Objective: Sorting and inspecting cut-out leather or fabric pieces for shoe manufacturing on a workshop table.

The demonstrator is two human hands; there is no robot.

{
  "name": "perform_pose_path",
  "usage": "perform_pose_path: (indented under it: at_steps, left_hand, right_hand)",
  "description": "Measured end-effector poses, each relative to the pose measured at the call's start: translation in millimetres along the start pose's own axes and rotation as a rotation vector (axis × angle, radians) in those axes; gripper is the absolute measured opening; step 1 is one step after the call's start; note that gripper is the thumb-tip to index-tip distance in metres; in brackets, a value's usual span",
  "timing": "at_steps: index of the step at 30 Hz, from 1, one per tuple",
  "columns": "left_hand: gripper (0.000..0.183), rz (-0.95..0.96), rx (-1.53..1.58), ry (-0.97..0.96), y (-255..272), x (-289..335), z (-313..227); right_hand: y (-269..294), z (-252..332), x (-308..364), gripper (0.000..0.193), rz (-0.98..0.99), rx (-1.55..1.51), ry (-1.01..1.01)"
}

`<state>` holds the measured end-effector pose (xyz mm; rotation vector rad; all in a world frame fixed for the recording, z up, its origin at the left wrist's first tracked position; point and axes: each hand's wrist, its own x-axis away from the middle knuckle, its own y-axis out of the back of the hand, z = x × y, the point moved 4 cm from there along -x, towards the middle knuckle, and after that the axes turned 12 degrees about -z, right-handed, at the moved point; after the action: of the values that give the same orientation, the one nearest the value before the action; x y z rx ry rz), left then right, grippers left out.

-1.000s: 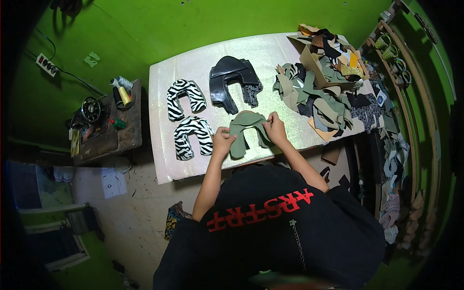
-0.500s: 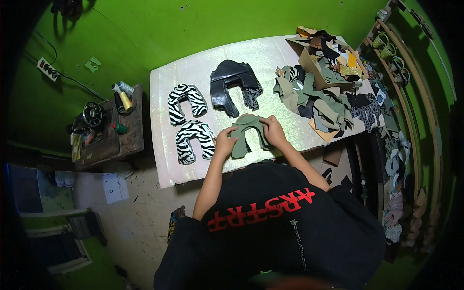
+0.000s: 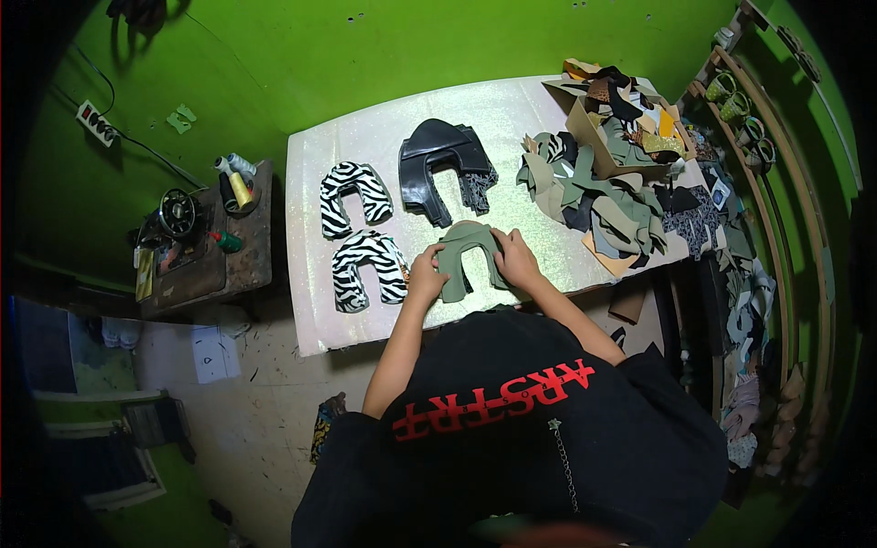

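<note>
Near the table's front edge lies a stack of olive-green U-shaped fabric pieces [image 3: 468, 239], open end toward me. My left hand [image 3: 427, 276] grips its left side and my right hand [image 3: 517, 261] its upper right side, fingers closed at the edges. To the left are two piles of zebra-striped U-shaped pieces, a nearer pile [image 3: 345, 256] and a farther pile [image 3: 338, 181]. Beyond the green stack sits a pile of shiny black U-shaped pieces [image 3: 441, 137], with grey-patterned pieces showing under its right arm.
A pale shiny table [image 3: 315, 320] bears everything. Mixed scraps [image 3: 594, 196] heap at its right beside a full cardboard box [image 3: 585, 132]. A sewing machine [image 3: 179, 215] on a wooden stand with thread cones [image 3: 239, 189] is at left. Wall racks [image 3: 776, 237] run along the right.
The green pieces lie more evenly over one another, with the arch smoother than before. Both hands have shifted slightly at the sides and keep their hold. The view has tipped a little.
</note>
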<state>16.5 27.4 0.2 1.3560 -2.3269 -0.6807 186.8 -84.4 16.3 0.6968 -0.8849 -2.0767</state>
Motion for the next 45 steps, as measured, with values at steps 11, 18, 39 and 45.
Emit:
perform_pose_path:
  at_steps: [11, 18, 39, 45]
  left_hand:
    - [0.062, -0.065, -0.236, -0.014, 0, 11, -15]
    - [0.055, -0.159, -0.469, -0.222, -8, 21, -39]
    - [0.080, 0.064, -0.483, -0.044, -48, 24, -50]
    - [0.063, -0.105, -0.397, 0.048, -57, 14, -65]
  right_hand:
    - [-1, 6, 16, 0.048, -0.163, 0.214, 0.112]
    - [-7, 5, 17, 0.048, -0.260, 0.215, 0.165]
    - [29, -27, 18, 0.048, -0.082, -0.066, 0.155]
    - [93, -72, -15, 0.041, -0.346, -0.062, 0.041]
